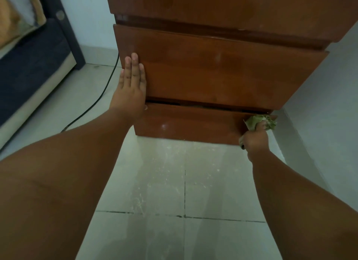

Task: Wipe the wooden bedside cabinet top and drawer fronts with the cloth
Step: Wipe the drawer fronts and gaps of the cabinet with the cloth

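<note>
While pressed flat against the upper drawer, near its left edge, left hand with fingers straight and close together, pointing up, palm on the wood, thumb tucked down by the gap above the lower drawer. Right hand low at the far right end of the lower drawer, fingers curled tight round the cloth. Cloth greenish, bunched, pushed against the top right corner of that drawer front, just beside the wall; a scrap of it poking out under the heel of the hand. Cabinet of red-brown wood, seen from above and close, its top slab overhanging both drawer fronts. Lower drawer sitting slightly proud, with a dark slot between the two fronts. Pale tiled floor below, smeared with whitish streaks. Black cable trailing across the tiles left of the cabinet. Dark bed frame with yellowish bedding at the far left, well apart from both hands.
</note>
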